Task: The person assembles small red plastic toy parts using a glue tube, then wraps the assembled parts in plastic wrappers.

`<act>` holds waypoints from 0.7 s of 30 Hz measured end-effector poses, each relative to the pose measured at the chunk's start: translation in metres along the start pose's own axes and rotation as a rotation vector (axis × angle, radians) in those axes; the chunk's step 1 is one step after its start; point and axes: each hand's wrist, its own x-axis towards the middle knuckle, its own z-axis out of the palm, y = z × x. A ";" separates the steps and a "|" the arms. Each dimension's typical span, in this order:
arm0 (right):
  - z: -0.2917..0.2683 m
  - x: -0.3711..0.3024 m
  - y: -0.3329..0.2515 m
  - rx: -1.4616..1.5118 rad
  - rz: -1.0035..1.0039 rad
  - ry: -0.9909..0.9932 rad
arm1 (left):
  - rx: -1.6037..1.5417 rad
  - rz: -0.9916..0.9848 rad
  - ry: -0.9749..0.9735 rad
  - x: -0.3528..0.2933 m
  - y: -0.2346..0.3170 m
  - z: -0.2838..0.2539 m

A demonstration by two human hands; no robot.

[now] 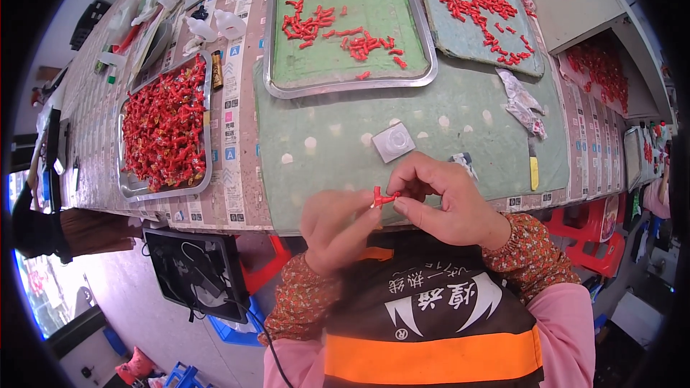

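Observation:
Close to the table's front edge, my right hand (447, 202) pinches a small glossy red branched piece (381, 198) between thumb and fingertips. My left hand (334, 226) is at the piece's left end, its fingers smeared by motion, so whether it grips anything cannot be made out. Beyond my hands, a small whitish square block with a round mark (393, 142) lies on the green mat (323, 165). A small crumpled wrapper (463, 164) is just past my right hand.
Two trays of red pieces stand at the back: a green-lined metal tray (424, 75) and a grey-green tray (532, 65). A metal tray (208, 126) heaped with red pieces sits left. White bottles (230, 23), crumpled paper (519, 103) and a yellow-handled blade (534, 172) lie around.

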 end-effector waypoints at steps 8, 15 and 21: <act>-0.002 -0.001 0.000 0.017 0.029 -0.030 | 0.002 0.095 0.071 -0.006 -0.005 0.005; -0.004 -0.001 0.000 -0.071 -0.011 -0.043 | 0.051 0.159 0.043 -0.007 -0.004 0.003; -0.003 -0.003 0.004 -0.049 -0.008 -0.057 | 0.013 0.153 0.000 -0.011 -0.005 -0.001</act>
